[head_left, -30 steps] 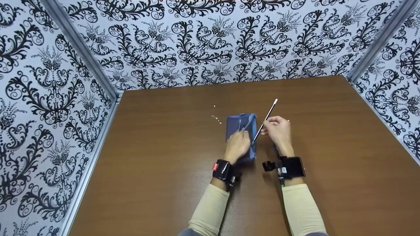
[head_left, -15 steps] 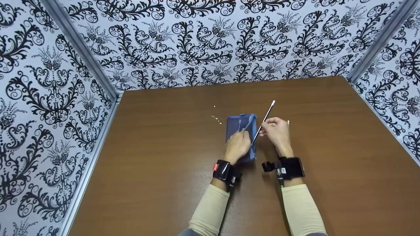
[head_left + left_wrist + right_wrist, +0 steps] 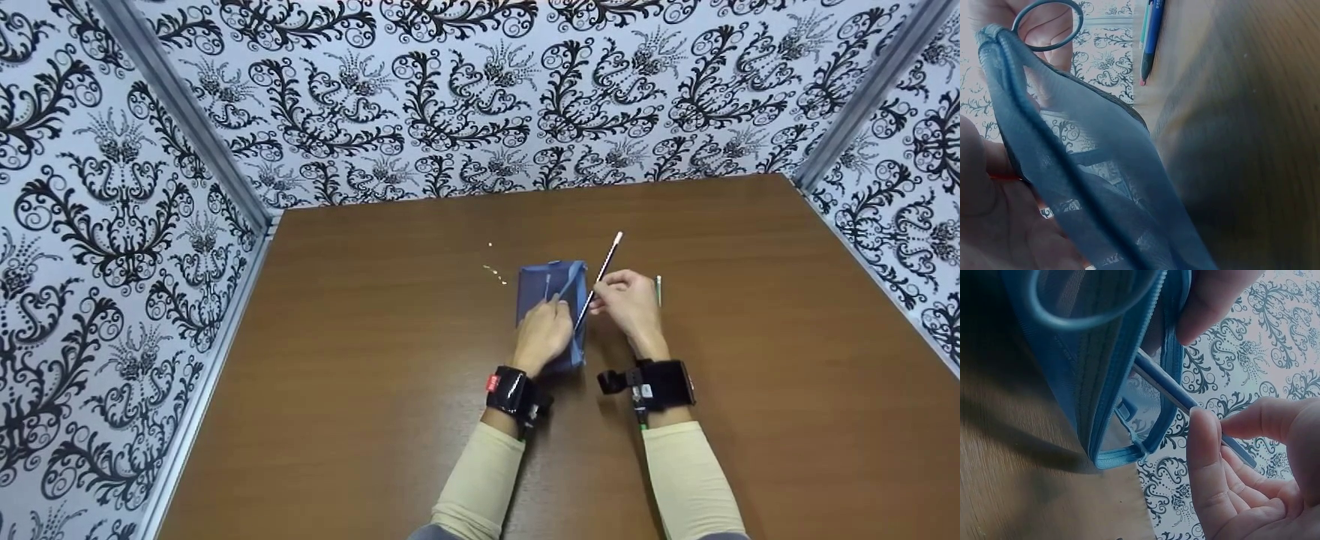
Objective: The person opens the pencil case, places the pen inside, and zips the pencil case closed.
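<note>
A blue mesh zip pouch (image 3: 534, 281) stands on the table, held by my left hand (image 3: 544, 331) at its side. Its zip mouth gapes toward the right, with a round loop (image 3: 1072, 326) hanging from the zip end in the right wrist view. My right hand (image 3: 634, 306) pinches a thin dark-and-white striped pencil (image 3: 609, 258) between thumb and fingers. The pencil's lower end is inside the pouch mouth, while its white-tipped end points up and away. In the left wrist view the pouch's mesh wall (image 3: 1106, 191) covers much of the left hand's work.
Beyond my right hand lies a slim green stick-like item (image 3: 659, 289) with a pale end. A blue pen (image 3: 1153, 39) lies on the table in the left wrist view. Small white bits (image 3: 495, 272) are scattered left of the pouch. Patterned walls enclose the table (image 3: 337, 337).
My right hand has shifted slightly left with the pencil, whose lower end has slid a little further into the pouch. More of the green item shows. My left hand has stayed in place.
</note>
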Available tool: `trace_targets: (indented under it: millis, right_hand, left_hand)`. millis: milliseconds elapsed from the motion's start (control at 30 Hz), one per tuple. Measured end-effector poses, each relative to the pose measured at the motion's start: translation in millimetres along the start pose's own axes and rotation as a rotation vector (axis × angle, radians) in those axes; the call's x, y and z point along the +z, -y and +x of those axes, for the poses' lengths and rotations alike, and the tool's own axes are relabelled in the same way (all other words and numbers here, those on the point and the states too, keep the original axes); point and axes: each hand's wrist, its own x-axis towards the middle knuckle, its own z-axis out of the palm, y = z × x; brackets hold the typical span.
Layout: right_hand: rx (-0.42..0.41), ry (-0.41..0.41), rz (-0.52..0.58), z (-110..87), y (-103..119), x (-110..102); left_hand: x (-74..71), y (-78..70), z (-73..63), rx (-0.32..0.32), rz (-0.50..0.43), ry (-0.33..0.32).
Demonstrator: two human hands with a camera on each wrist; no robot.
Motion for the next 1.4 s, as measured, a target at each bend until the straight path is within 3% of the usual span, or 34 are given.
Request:
trace_targets:
  millis: [467, 1100, 1400]
  right_hand:
    - [0.004, 0.062, -0.023, -3.9, 2.9, 2.6]
    - [0.002, 0.048, -0.064, -2.1, -1.4, 6.6]
    - [0.039, 0.071, -0.046, -1.6, -1.9, 9.5]
  left_hand:
    - [1.4, -0.2, 1.7, -0.006, 0.002, -0.001]
    - [3.8, 0.2, 2.6, -0.011, -0.001, 0.003]
    - [3.8, 0.2, 2.3, -0.005, 0.000, 0.008]
